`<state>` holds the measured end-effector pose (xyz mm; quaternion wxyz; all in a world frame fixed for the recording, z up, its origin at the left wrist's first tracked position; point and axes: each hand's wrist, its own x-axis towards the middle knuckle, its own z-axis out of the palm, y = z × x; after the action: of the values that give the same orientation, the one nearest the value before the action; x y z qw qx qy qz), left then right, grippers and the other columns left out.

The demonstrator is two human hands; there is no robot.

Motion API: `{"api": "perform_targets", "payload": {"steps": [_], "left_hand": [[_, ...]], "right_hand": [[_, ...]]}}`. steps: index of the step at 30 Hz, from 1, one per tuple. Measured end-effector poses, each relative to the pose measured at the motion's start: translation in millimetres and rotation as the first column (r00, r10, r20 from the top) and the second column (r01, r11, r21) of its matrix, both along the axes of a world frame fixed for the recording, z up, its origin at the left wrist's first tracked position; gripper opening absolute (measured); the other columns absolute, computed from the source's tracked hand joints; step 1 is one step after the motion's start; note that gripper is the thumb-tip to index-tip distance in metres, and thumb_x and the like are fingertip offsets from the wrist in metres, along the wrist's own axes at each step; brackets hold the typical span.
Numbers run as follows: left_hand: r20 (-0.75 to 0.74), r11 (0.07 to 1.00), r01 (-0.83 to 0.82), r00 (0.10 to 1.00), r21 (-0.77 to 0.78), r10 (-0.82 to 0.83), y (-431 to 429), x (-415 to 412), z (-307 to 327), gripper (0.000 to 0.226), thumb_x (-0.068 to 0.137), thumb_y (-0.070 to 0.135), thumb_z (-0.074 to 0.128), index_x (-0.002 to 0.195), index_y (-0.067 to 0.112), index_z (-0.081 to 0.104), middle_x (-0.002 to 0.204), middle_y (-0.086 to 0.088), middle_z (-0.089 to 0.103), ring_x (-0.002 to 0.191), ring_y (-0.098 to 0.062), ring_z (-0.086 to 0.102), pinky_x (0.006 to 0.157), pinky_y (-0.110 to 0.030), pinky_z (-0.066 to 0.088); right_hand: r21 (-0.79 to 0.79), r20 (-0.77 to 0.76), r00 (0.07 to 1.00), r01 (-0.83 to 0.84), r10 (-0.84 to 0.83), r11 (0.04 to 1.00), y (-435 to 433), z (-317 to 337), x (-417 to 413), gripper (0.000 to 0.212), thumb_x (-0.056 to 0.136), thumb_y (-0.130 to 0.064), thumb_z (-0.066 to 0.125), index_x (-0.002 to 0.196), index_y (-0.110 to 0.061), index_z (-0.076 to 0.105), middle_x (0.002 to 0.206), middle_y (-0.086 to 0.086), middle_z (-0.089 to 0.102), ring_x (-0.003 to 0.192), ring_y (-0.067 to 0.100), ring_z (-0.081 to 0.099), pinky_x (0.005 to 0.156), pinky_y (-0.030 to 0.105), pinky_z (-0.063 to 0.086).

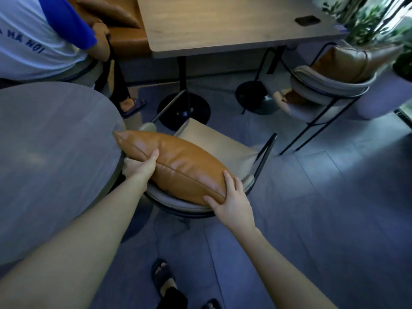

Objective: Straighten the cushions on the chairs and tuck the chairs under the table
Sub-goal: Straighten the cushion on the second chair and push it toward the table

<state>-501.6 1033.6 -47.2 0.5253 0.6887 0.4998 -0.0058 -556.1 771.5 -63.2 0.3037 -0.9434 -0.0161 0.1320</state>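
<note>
A tan leather cushion (178,166) stands on edge against the backrest of a beige chair (223,141) with a black metal frame. My left hand (142,166) grips the cushion's left side, thumb on the seam. My right hand (231,197) holds its right corner. The chair stands beside a round grey table (49,157) on my left. A second chair (330,85) with its own tan cushion (347,61) stands at the far right, next to a rectangular wooden table (223,25).
Another person in a white and blue shirt (38,34) stands at the upper left, holding a dark chair. A black phone (307,20) lies on the wooden table. Black table bases (185,112) stand on the floor. Plants (379,23) fill the upper right.
</note>
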Motion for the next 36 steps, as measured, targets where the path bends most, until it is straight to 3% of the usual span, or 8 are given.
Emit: {"api": "perform_targets", "payload": {"steps": [3, 6, 9, 13, 16, 20, 26, 36], "left_hand": [[-0.019, 0.987, 0.04, 0.999, -0.154, -0.044, 12, 0, -1, 0.124, 0.069, 0.066, 0.081, 0.16, 0.012, 0.015, 0.158, -0.013, 0.038, 0.14, -0.036, 0.042, 0.112, -0.057, 0.038], [-0.015, 0.941, 0.105, 0.993, -0.322, -0.116, 24, -2, -8, 0.127, 0.061, 0.069, 0.084, 0.159, 0.016, 0.022, 0.158, -0.009, 0.04, 0.138, -0.038, 0.043, 0.109, -0.064, 0.038], [0.008, 0.93, 0.162, 0.986, -0.33, -0.169, 36, 4, -15, 0.127, 0.056, 0.069, 0.086, 0.157, 0.017, 0.029, 0.151, -0.009, 0.048, 0.131, -0.036, 0.05, 0.105, -0.062, 0.043], [0.022, 0.924, 0.216, 0.975, -0.316, -0.22, 46, 5, -21, 0.129, 0.055, 0.071, 0.086, 0.157, 0.015, 0.03, 0.15, -0.007, 0.048, 0.131, -0.033, 0.05, 0.103, -0.056, 0.042], [0.06, 0.914, 0.254, 0.967, -0.317, -0.248, 50, 5, -26, 0.13, 0.054, 0.071, 0.085, 0.157, 0.016, 0.03, 0.15, -0.006, 0.049, 0.13, -0.03, 0.051, 0.107, -0.051, 0.043], [0.076, 0.905, 0.247, 0.969, -0.347, -0.235, 49, 5, -27, 0.135, 0.045, 0.073, 0.085, 0.156, 0.018, 0.031, 0.148, -0.006, 0.051, 0.13, -0.032, 0.052, 0.107, -0.058, 0.044], [0.036, 0.925, 0.192, 0.981, -0.329, -0.19, 46, 4, -28, 0.13, 0.051, 0.071, 0.085, 0.157, 0.019, 0.03, 0.149, -0.006, 0.05, 0.131, -0.035, 0.051, 0.102, -0.063, 0.046], [-0.002, 0.947, 0.099, 0.995, -0.304, -0.105, 34, 19, -33, 0.125, 0.06, 0.067, 0.085, 0.158, 0.018, 0.024, 0.147, -0.01, 0.05, 0.128, -0.037, 0.052, 0.095, -0.06, 0.053]], "right_hand": [[0.254, -0.047, 0.974, 0.226, -0.221, 0.94, 8, -5, -7, 0.105, 0.08, -0.055, 0.083, 0.166, -0.031, 0.026, 0.164, 0.0, 0.041, 0.144, 0.025, 0.047, 0.108, 0.036, 0.043], [0.448, -0.139, 0.905, 0.419, -0.401, 0.79, 20, -12, -13, 0.104, 0.076, -0.037, 0.092, 0.161, -0.032, 0.033, 0.156, -0.003, 0.049, 0.143, 0.023, 0.05, 0.117, 0.044, 0.043], [0.569, -0.219, 0.82, 0.548, -0.529, 0.613, 34, -21, -21, 0.105, 0.075, -0.03, 0.092, 0.161, -0.033, 0.032, 0.156, -0.004, 0.047, 0.144, 0.024, 0.048, 0.119, 0.05, 0.041], [0.65, -0.43, 0.628, 0.714, -0.649, 0.26, 70, -38, -45, 0.121, 0.08, -0.016, 0.092, 0.169, -0.033, 0.012, 0.174, -0.001, 0.019, 0.159, 0.028, 0.025, 0.127, 0.053, 0.026], [0.614, -0.57, 0.549, 0.779, -0.611, 0.127, 98, -50, -49, 0.132, 0.082, -0.011, 0.088, 0.168, -0.038, -0.008, 0.178, -0.003, 0.013, 0.16, 0.032, 0.024, 0.125, 0.054, 0.027], [0.503, -0.628, 0.475, 0.852, -0.617, 0.144, 115, -59, -30, 0.125, 0.082, -0.016, 0.085, 0.167, -0.038, -0.005, 0.172, 0.007, 0.026, 0.149, 0.043, 0.038, 0.115, 0.066, 0.04], [0.331, -0.628, 0.434, 0.9, -0.646, 0.282, 114, -62, -18, 0.105, 0.081, -0.028, 0.083, 0.164, -0.02, 0.018, 0.154, 0.017, 0.047, 0.13, 0.043, 0.055, 0.104, 0.062, 0.052], [0.337, -0.588, 0.472, 0.881, -0.657, 0.332, 102, -61, 9, 0.105, 0.078, -0.022, 0.083, 0.157, -0.024, 0.014, 0.152, 0.023, 0.045, 0.126, 0.046, 0.058, 0.096, 0.062, 0.057]]}}
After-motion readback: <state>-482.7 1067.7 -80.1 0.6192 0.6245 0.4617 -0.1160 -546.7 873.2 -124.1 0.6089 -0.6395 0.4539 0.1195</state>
